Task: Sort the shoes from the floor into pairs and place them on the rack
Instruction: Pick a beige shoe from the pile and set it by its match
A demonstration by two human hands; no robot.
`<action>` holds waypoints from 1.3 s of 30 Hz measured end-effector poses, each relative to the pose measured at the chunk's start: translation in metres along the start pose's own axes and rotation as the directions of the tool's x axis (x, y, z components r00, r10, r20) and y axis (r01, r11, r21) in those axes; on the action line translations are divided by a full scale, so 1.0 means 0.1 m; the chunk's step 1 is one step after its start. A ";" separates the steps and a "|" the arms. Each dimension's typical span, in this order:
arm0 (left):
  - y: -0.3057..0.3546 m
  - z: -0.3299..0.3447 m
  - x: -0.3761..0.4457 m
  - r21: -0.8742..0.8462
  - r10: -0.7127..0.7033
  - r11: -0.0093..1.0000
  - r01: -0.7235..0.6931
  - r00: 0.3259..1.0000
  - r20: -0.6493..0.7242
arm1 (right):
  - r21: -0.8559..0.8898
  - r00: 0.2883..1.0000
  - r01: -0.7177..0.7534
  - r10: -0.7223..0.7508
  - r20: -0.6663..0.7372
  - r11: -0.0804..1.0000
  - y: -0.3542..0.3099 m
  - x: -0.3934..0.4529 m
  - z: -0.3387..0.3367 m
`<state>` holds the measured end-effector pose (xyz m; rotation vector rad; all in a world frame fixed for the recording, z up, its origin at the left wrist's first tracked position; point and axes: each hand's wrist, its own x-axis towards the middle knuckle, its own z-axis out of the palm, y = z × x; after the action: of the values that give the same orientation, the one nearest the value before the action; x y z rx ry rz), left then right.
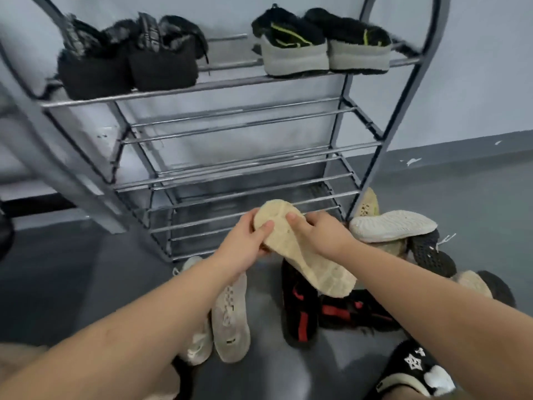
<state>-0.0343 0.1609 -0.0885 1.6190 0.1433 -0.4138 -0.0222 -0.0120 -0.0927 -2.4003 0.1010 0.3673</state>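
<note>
A cream shoe [302, 255] is held sole-up above the floor, in front of the metal rack [236, 125]. My left hand [245, 246] grips its toe end from the left and my right hand [320, 232] grips it from the right. On the rack's top shelf stand a dark fuzzy pair [127, 62] at the left and a black pair with grey soles and yellow-green stripes [323, 44] at the right. Two cream shoes [227, 316] lie on the floor below my left arm. Two black shoes with red stripes [300, 310] lie under the held shoe.
A heap of shoes lies right of the rack's foot: a white sole turned up [392, 225], a yellowish shoe [367, 206] behind it, a black mesh shoe [429, 252]. A black shoe with a white star [415, 368] is at the bottom right. The lower shelves hold nothing.
</note>
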 end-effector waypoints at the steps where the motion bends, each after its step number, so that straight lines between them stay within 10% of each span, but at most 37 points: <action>1: 0.03 -0.12 -0.07 0.020 0.032 0.999 -0.032 0.999 -0.010 | 0.009 1.000 0.017 -0.017 0.012 1.000 -0.10 -0.02 0.06; 11: -0.04 -0.62 -0.36 0.141 0.198 0.973 -0.184 0.976 -0.094 | 0.141 0.966 -0.253 0.242 0.089 0.957 -0.72 -0.31 0.24; 15: -0.05 -0.54 -0.37 0.110 0.257 0.961 -0.255 0.966 -0.008 | 0.584 0.796 -0.599 0.327 0.509 0.548 -0.84 -0.39 0.20; 20: -0.07 -0.52 -0.36 0.181 0.276 0.935 -0.304 0.947 0.164 | 0.701 0.790 -0.613 0.275 0.548 0.364 -0.80 -0.37 0.26; 28: -0.16 -0.36 -0.31 -0.009 -0.092 0.996 0.092 0.994 -0.059 | 0.830 0.863 -0.502 0.197 0.464 0.243 -0.46 -0.45 0.28; 31: -0.26 -0.23 -0.34 -0.196 -0.403 0.876 0.441 0.892 0.205 | 0.827 0.890 -0.454 0.130 0.437 0.332 -0.30 -0.54 0.33; 39: -0.62 -0.04 -0.38 -0.247 -0.309 0.893 0.376 0.912 0.272 | 0.650 0.897 -0.401 0.133 0.422 0.645 0.10 -0.73 0.36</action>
<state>-0.0895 0.1765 -0.1333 1.2397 0.3086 -0.8105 -0.1022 0.0027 -0.1037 -1.4880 0.3848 0.7258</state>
